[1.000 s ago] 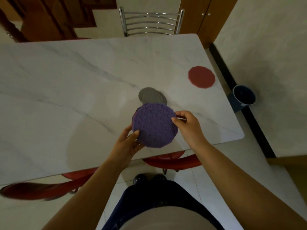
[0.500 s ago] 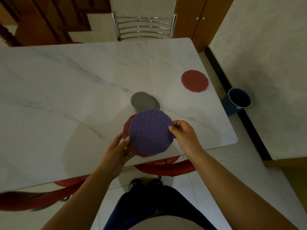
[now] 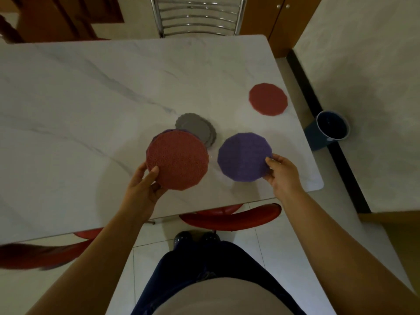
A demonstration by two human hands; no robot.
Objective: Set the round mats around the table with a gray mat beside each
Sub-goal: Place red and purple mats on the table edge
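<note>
Right hand (image 3: pixel 281 172) pinches purple mat (image 3: pixel 244 156); left hand (image 3: pixel 142 189) grips red-topped stack (image 3: pixel 177 160).

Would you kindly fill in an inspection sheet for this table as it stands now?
Surface: white marble table, mostly bare.
Job's things: red mat lying near the right edge; gray mats stacked mid-table; none yet beside a round mat.
Clutter: nothing seen.
Grippers: left hand holds a mat stack, red on top; right hand holds a purple mat.
Cables: nothing seen.
Surroundings: metal chair, red chairs, blue bin on the floor.
</note>
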